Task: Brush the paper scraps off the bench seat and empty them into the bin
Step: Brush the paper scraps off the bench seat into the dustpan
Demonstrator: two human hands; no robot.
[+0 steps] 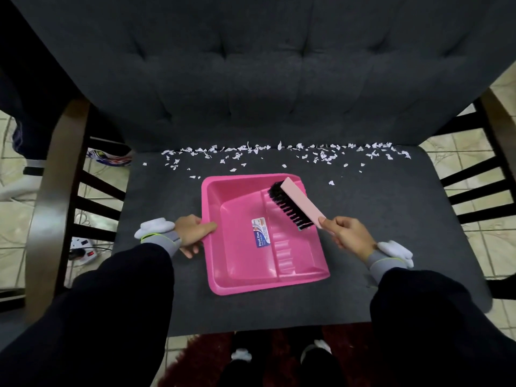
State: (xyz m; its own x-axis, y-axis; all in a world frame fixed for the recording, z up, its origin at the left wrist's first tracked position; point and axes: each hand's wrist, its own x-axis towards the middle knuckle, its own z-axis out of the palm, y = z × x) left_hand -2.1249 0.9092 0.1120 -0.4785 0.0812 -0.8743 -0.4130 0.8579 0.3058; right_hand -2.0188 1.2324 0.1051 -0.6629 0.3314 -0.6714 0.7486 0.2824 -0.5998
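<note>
A bright pink dustpan (243,261) lies flat in the middle of the dark grey bench seat (391,219). My left hand (192,233) grips its left rim. My right hand (349,233) holds the handle end of a pale pink brush (300,202) with black bristles, raised over the pan's right side, bristles facing left. Several white paper scraps (279,152) lie in a band along the back of the seat, where it meets the tufted backrest, with a few stray ones closer to the pan.
Dark wooden slatted armrests stand at the left (69,191) and right (480,191). A white power strip (83,247) with cables lies on the tiled floor at left. A dark red rug (201,358) and my feet are below the seat's front edge. No bin is in view.
</note>
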